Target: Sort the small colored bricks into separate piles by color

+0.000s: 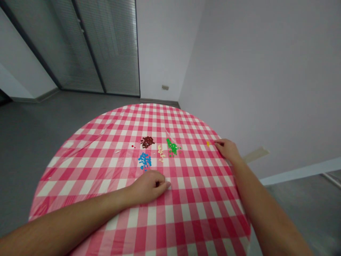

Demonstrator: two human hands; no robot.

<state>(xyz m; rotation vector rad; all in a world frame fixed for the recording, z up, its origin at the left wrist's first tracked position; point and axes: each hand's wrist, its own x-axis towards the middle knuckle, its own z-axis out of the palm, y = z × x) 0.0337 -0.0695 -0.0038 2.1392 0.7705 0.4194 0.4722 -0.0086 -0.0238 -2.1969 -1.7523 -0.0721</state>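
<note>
My left hand (150,185) rests on the checked tablecloth with its fingers curled in, and nothing shows in it. Just beyond its knuckles lies a loose pile of small blue pieces (145,161). At the table's right edge my right hand (226,148) has its fingertips pinched together on the cloth. A small yellow piece or cluster (208,143) lies just left of those fingertips, slightly apart. Whatever the pinch may hold is too small to make out. Near the middle are piles of dark brown pieces (147,142), green pieces (172,147) and cream pieces (160,152).
A red-and-white checked cloth (186,192) covers the round table, with creases on the left. Tiny red pieces (132,146) and a pale scrap (117,152) lie left of the piles. A wall (253,78) stands close on the right; glass panels (114,46) stand behind.
</note>
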